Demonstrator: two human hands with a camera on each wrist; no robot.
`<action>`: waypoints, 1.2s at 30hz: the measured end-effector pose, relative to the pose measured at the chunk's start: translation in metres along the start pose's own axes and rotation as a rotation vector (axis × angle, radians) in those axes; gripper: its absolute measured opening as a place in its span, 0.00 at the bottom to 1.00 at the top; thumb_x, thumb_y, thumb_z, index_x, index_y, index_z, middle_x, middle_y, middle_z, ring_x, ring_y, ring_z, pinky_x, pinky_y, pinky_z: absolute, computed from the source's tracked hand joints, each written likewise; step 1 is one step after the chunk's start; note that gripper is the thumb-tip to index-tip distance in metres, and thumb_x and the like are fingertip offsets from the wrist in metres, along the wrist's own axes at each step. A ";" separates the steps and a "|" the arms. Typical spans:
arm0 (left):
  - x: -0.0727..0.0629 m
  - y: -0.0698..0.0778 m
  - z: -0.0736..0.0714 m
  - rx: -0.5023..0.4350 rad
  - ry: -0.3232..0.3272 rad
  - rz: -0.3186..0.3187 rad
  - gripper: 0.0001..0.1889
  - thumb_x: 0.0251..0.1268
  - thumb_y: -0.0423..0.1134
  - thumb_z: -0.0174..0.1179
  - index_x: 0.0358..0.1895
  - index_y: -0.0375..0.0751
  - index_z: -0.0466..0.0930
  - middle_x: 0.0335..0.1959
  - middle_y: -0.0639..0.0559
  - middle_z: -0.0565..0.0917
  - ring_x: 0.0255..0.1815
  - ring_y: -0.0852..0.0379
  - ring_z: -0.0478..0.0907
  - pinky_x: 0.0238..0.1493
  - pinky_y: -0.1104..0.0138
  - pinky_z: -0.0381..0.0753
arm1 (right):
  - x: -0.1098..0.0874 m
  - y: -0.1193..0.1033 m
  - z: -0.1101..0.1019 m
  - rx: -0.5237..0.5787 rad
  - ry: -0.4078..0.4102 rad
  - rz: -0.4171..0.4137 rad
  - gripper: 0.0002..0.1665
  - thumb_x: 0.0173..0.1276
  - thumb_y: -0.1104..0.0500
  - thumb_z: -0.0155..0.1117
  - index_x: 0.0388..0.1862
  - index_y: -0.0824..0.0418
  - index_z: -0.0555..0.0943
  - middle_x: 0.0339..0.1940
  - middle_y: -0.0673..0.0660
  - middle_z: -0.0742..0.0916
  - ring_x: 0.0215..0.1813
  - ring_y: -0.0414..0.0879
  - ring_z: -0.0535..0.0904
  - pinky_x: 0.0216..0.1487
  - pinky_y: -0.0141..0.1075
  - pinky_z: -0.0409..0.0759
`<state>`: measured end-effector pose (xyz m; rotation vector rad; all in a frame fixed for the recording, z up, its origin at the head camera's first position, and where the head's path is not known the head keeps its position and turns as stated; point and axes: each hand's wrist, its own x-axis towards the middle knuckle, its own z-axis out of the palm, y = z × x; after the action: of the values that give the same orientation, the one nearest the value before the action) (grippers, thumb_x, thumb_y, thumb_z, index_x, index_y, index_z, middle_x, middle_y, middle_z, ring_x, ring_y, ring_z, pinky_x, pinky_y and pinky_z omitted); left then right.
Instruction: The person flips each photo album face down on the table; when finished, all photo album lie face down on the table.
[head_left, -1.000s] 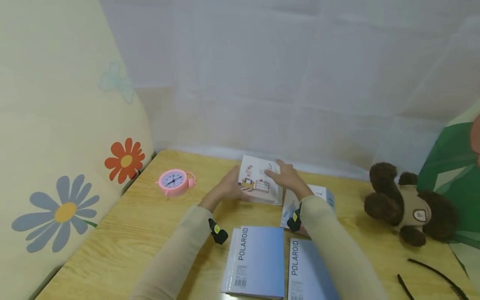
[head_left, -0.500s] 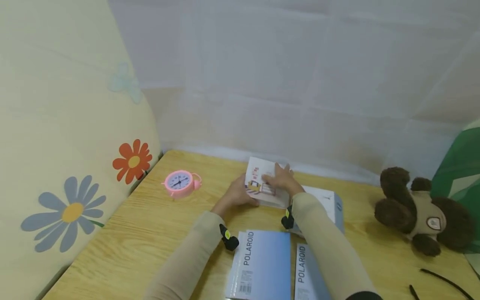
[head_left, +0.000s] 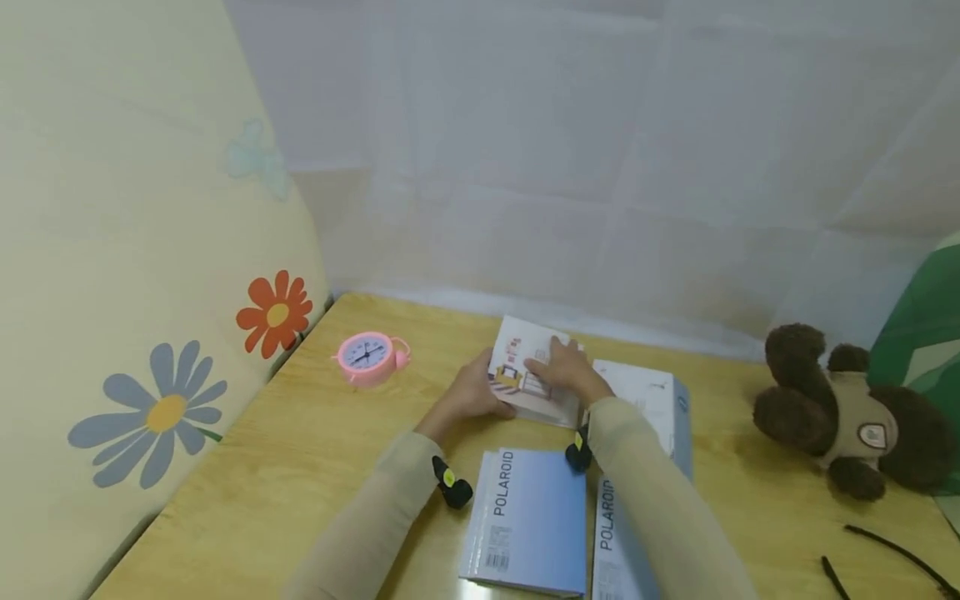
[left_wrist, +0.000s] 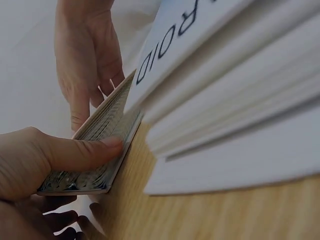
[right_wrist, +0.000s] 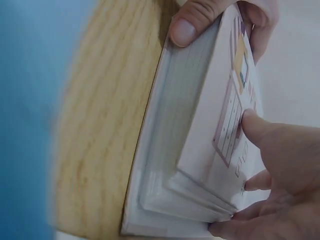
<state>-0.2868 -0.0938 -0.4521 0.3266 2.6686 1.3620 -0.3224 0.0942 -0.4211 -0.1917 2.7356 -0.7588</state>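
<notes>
Near the back of the table, a small white book (head_left: 525, 362) with a cartoon building on its cover sits between both hands. My left hand (head_left: 474, 387) grips its left side, the thumb (left_wrist: 95, 152) along the page edges on the near side and the other fingers beneath. On the cover lies the right thumb (right_wrist: 260, 131), while the right hand's (head_left: 564, 365) bent fingers hold the far right edge. The wrist views show the pages slightly fanned under the tilted cover. Close in front lies a thick blue-and-white book (head_left: 525, 517) marked POLAROID.
A second POLAROID book (head_left: 609, 542) lies under the right sleeve, with a white-and-blue book (head_left: 645, 400) behind it. A pink alarm clock (head_left: 367, 358) stands at the left. At the right are a brown plush toy (head_left: 855, 417) and a black band (head_left: 903, 558).
The small book has come down slightly toward the near side between the hands. The right fingers, spread over its far edge half a second ago, have drawn in. The head view has shifted.
</notes>
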 end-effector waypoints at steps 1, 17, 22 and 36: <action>-0.002 0.001 0.000 -0.001 -0.004 0.010 0.55 0.27 0.28 0.82 0.69 0.35 0.64 0.49 0.45 0.80 0.50 0.47 0.77 0.60 0.53 0.75 | -0.003 -0.001 0.000 -0.006 -0.002 0.006 0.48 0.75 0.40 0.52 0.77 0.72 0.53 0.75 0.77 0.59 0.76 0.71 0.51 0.75 0.62 0.46; -0.034 0.003 -0.010 -0.012 -0.001 0.058 0.58 0.25 0.27 0.81 0.72 0.32 0.62 0.55 0.41 0.79 0.54 0.45 0.77 0.62 0.52 0.74 | -0.027 -0.011 0.009 0.013 0.043 -0.025 0.45 0.71 0.40 0.59 0.70 0.74 0.65 0.67 0.74 0.73 0.69 0.67 0.67 0.70 0.55 0.65; -0.042 0.009 -0.022 0.033 -0.041 0.122 0.56 0.26 0.25 0.80 0.71 0.32 0.63 0.55 0.40 0.79 0.55 0.44 0.77 0.62 0.51 0.74 | -0.035 -0.012 0.013 0.135 0.052 0.002 0.45 0.69 0.40 0.62 0.72 0.71 0.65 0.70 0.71 0.72 0.70 0.64 0.67 0.70 0.53 0.66; -0.045 0.063 -0.031 0.094 -0.038 0.335 0.55 0.34 0.16 0.70 0.75 0.35 0.58 0.64 0.37 0.73 0.61 0.40 0.74 0.59 0.51 0.78 | -0.035 -0.019 -0.007 0.481 0.056 -0.074 0.41 0.79 0.36 0.36 0.77 0.63 0.60 0.65 0.69 0.76 0.66 0.64 0.71 0.63 0.55 0.74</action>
<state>-0.2416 -0.0934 -0.3826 0.8333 2.7404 1.2926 -0.2908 0.0880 -0.3969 -0.1665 2.5124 -1.4287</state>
